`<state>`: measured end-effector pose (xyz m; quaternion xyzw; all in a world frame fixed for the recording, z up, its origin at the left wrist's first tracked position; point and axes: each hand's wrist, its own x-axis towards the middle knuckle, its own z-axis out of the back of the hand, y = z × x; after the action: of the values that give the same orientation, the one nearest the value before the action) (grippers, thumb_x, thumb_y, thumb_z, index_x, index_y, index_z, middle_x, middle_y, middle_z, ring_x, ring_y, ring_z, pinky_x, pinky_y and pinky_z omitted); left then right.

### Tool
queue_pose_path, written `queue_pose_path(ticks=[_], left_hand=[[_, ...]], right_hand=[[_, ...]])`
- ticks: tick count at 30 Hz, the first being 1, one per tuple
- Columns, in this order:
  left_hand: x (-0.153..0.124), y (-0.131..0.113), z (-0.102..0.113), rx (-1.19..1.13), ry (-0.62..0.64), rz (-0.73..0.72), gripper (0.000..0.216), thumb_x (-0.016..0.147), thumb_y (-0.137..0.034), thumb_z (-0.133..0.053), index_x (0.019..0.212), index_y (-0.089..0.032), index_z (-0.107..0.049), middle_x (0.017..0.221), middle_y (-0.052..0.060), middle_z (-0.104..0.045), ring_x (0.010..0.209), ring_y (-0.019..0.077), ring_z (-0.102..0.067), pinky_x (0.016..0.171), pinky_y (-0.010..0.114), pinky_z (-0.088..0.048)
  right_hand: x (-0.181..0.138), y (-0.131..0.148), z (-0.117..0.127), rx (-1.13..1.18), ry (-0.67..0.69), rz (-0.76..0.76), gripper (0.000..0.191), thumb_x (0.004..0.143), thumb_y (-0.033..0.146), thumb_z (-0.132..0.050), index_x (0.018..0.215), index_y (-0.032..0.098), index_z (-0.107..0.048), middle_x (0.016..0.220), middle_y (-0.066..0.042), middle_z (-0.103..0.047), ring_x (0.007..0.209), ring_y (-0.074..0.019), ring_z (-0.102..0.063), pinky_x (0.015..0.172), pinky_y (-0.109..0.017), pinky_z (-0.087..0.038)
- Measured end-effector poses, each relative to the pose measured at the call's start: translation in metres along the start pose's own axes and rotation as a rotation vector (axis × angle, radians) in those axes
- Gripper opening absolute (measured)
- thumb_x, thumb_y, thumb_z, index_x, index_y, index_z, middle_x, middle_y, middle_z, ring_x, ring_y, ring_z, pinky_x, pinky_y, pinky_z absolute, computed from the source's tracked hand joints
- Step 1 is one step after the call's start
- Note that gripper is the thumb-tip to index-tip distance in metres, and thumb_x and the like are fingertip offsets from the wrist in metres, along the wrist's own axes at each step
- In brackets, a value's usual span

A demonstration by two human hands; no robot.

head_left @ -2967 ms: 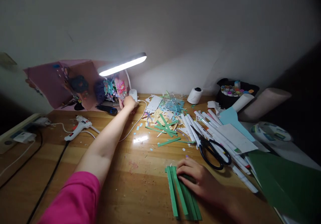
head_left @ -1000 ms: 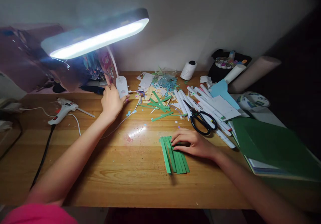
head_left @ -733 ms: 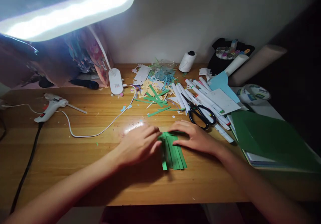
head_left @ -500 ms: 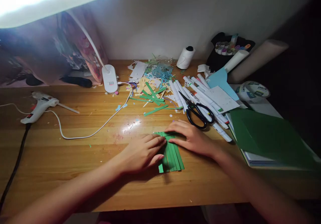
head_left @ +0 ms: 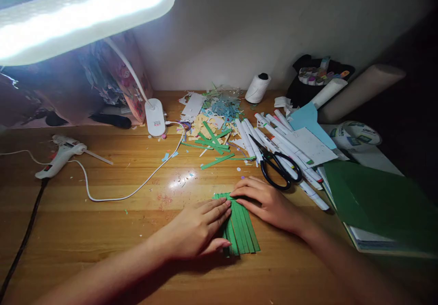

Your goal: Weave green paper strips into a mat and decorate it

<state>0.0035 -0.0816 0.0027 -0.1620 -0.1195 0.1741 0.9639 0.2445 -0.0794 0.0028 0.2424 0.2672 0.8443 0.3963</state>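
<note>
Several green paper strips (head_left: 242, 230) lie side by side on the wooden desk (head_left: 102, 223), near its front edge. My left hand (head_left: 196, 230) lies flat on their left side, fingers stretched over the strips. My right hand (head_left: 265, 201) rests on their upper right end, fingers pressing down. Neither hand grips anything. Black scissors (head_left: 278, 168) lie just beyond my right hand.
A lit desk lamp (head_left: 85, 13) hangs over the left, its base (head_left: 155, 118) at the back with a white cable. A glue gun (head_left: 59, 154) lies left. Paper scraps (head_left: 215, 122), white markers (head_left: 273, 134), a thread spool (head_left: 257, 88) and green card (head_left: 376, 200) fill the right.
My left hand left the lamp base and came down onto the green strips beside my right hand. The view dropped and moved closer to the desk.
</note>
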Motion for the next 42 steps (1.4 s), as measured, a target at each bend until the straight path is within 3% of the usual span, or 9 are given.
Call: queue_pose_path(ticks=[12, 19, 23, 26, 31, 37, 39, 42], left_hand=[[0.0, -0.004, 0.002, 0.025, -0.09, -0.078, 0.044, 0.097, -0.036, -0.04, 0.114, -0.001, -0.061, 0.118, 0.02, -0.063, 0.111, 0.0266, -0.06, 0.096, 0.039, -0.049], [-0.002, -0.006, -0.001, 0.032, -0.061, -0.074, 0.045, 0.097, -0.035, -0.039, 0.116, 0.001, -0.058, 0.122, 0.022, -0.059, 0.113, 0.029, -0.058, 0.088, 0.039, -0.055], [-0.002, -0.009, -0.006, 0.04, -0.103, -0.049, 0.035, 0.095, -0.024, -0.041, 0.115, -0.001, -0.059, 0.119, 0.022, -0.062, 0.108, 0.0285, -0.062, 0.082, 0.04, -0.058], [0.002, -0.012, -0.008, -0.04, -0.153, 0.028, 0.03, 0.095, -0.018, -0.039, 0.114, -0.003, -0.058, 0.113, 0.019, -0.065, 0.097, 0.0249, -0.065, 0.077, 0.038, -0.059], [0.014, -0.018, -0.009, -0.311, -0.228, 0.315, 0.022, 0.095, -0.017, -0.037, 0.106, -0.011, -0.056, 0.1, 0.013, -0.061, 0.089, 0.019, -0.059, 0.077, 0.037, -0.055], [0.037, -0.012, -0.012, -0.352, -0.209, 0.542, 0.007, 0.087, -0.019, -0.053, 0.091, -0.016, -0.048, 0.087, 0.007, -0.056, 0.076, 0.0188, -0.055, 0.068, 0.034, -0.05], [0.042, -0.008, -0.014, -0.354, -0.225, 0.56, 0.009, 0.085, -0.018, -0.056, 0.086, -0.017, -0.047, 0.082, 0.005, -0.056, 0.072, 0.018, -0.054, 0.064, 0.032, -0.048], [0.044, -0.005, -0.017, -0.329, -0.252, 0.564, 0.008, 0.084, -0.013, -0.05, 0.081, -0.018, -0.045, 0.076, 0.003, -0.055, 0.067, 0.0169, -0.053, 0.06, 0.031, -0.046]], right_hand=[[-0.001, 0.001, -0.002, 0.003, -0.031, 0.002, 0.019, 0.089, 0.012, -0.053, 0.101, 0.019, -0.066, 0.096, -0.006, -0.063, 0.093, -0.0169, -0.058, 0.084, -0.031, -0.048], [-0.002, 0.0, -0.003, 0.009, -0.025, 0.016, 0.018, 0.09, 0.013, -0.051, 0.099, 0.019, -0.066, 0.095, -0.006, -0.063, 0.093, -0.0169, -0.057, 0.085, -0.032, -0.047], [-0.002, 0.001, -0.002, 0.004, -0.03, 0.0, 0.017, 0.09, 0.014, -0.051, 0.099, 0.02, -0.065, 0.095, -0.006, -0.063, 0.094, -0.0181, -0.057, 0.086, -0.034, -0.048], [-0.003, 0.001, 0.002, -0.034, -0.044, -0.073, 0.016, 0.087, 0.021, -0.058, 0.102, 0.021, -0.063, 0.097, -0.006, -0.063, 0.096, -0.0201, -0.057, 0.085, -0.036, -0.049], [-0.002, 0.001, 0.003, -0.002, -0.038, -0.196, 0.02, 0.084, 0.026, -0.063, 0.103, 0.022, -0.063, 0.097, -0.006, -0.064, 0.092, -0.0197, -0.062, 0.081, -0.033, -0.052], [-0.003, 0.002, 0.0, 0.084, -0.059, -0.203, 0.021, 0.083, 0.024, -0.063, 0.105, 0.024, -0.063, 0.102, -0.004, -0.067, 0.101, -0.0201, -0.062, 0.091, -0.035, -0.049], [-0.004, 0.003, 0.0, 0.13, -0.032, -0.166, 0.031, 0.084, 0.024, -0.062, 0.114, 0.025, -0.058, 0.108, -0.005, -0.065, 0.103, -0.019, -0.061, 0.092, -0.034, -0.05], [-0.005, 0.005, 0.002, 0.19, 0.044, -0.15, 0.062, 0.081, 0.024, -0.065, 0.136, 0.026, -0.037, 0.117, -0.007, -0.06, 0.106, -0.0189, -0.06, 0.095, -0.035, -0.049]])
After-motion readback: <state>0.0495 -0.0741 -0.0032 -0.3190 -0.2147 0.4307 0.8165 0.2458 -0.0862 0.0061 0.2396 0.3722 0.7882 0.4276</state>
